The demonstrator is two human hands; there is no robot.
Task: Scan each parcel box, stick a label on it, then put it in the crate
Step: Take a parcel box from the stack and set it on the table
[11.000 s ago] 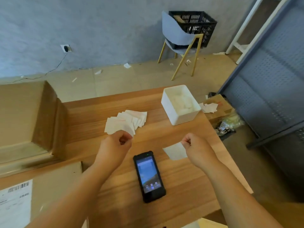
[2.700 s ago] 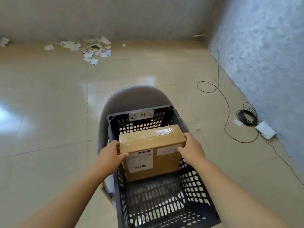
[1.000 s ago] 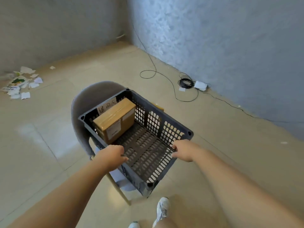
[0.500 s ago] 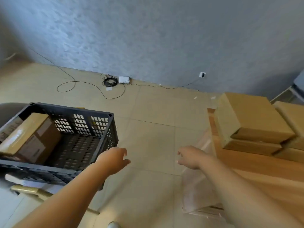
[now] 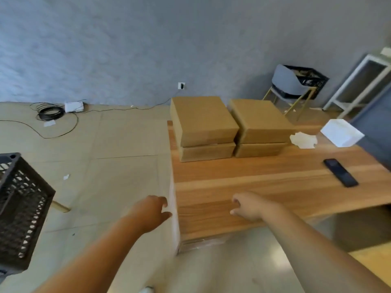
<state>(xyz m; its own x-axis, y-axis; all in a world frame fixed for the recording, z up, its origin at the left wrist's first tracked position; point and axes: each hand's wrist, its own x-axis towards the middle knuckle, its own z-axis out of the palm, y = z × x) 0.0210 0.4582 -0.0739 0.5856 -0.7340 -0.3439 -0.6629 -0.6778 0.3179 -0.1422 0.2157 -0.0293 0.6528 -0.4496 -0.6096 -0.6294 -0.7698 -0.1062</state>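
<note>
Left hand off worktop edge, right hand over it; both empty, loose. Boxes straight ahead at far end, right hand likely nearer.

Soft daylight, motion blur, bowed wide-angle edges

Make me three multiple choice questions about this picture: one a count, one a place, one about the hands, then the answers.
1. How many parcel boxes stand on the table? A) two B) four C) six
2. Where is the black scanner? A) on a box B) on the floor C) on the table, right of the stacks
3. What do the left hand and right hand hold? A) a box between them B) the scanner C) nothing
Answers: B, two stacks of two; C, it lies flat on the wood right of them; C, both hands are bare, fingers loose.
</note>
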